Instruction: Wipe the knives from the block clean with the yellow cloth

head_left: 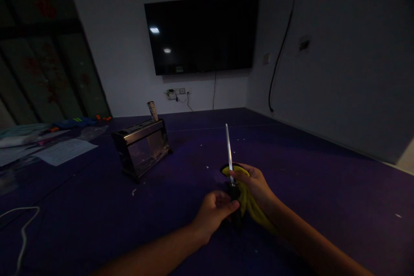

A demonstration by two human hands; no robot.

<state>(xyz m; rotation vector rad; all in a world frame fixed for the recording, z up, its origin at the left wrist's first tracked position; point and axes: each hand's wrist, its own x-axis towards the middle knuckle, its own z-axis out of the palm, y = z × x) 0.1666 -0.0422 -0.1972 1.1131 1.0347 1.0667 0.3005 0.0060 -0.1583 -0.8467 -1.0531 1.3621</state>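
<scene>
A knife (pixel 228 148) points upward and away from me, its pale blade rising above both hands over the dark purple floor mat (pixel 307 181). My left hand (pixel 213 212) is closed round the knife's dark handle at the bottom. My right hand (pixel 255 183) is closed on a yellow cloth (pixel 249 205), pinching it against the base of the blade. The cloth hangs down along my right wrist.
A shiny metal toaster-like box (pixel 142 146) stands to the left with something upright behind it. Papers and coloured items (pixel 64 151) lie at far left. A white cord (pixel 22 233) curls at lower left. A dark wall screen (pixel 202 32) hangs ahead.
</scene>
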